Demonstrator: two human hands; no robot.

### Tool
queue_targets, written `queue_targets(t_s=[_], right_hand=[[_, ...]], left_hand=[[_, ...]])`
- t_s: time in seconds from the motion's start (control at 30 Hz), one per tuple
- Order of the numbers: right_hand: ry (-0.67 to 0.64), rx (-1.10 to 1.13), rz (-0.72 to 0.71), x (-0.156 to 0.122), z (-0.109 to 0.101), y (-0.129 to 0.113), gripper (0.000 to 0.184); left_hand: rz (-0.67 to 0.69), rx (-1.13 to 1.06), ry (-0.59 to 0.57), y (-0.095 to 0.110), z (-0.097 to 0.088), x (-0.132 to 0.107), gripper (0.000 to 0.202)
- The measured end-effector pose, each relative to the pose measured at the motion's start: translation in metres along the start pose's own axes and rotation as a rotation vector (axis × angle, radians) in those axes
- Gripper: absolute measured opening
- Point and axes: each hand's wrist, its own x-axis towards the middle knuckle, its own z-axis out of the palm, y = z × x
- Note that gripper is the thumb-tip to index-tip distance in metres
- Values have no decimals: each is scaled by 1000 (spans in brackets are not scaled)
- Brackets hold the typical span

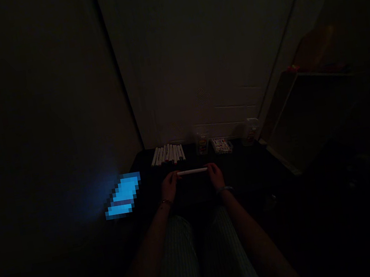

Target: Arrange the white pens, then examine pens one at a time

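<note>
A white marker (pixel 192 171) is held level between my two hands above the dark table (pixel 246 171). At its left end, my left hand (pixel 170 185) pinches it with the fingertips. My right hand (pixel 215 175) grips the opposite end the same way. Beyond my left hand lies a row of several white markers (pixel 168 154), side by side, some with dark or reddish ends. Farther back, past my right hand, sits a small case with a patterned top (pixel 221 145). The scene is very dark, so fine details of the fingers are lost.
Two clear containers, a left one (pixel 202 142) and a right one (pixel 251 131), stand along the wall (pixel 190 62). A glowing blue, pixelated screen (pixel 124 196) is at the table's left edge. To the right stands a dark cabinet (pixel 320 107) with things on top.
</note>
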Motion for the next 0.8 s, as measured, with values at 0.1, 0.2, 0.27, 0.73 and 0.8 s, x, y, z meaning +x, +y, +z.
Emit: queue_targets(t_s=[0.1,0.2,0.27,0.73,0.8], right_hand=[[3,-5,2,0,0,1,32],[-2,-10,4,1,0,3,34],[0,-13,0,1,0,4,34],[-14,-25,-9,1,0,4,32],[-22,-22,-15,0,0,4,32]], left_hand=[[-8,0,1,-1,0,0,39],[-8,16,-9,-4,0,1,41],[-5,26,-17,-6,0,1,41],[-35,18,11,-1,-1,-1,40],[-47,16,21,0,-1,-1,41]])
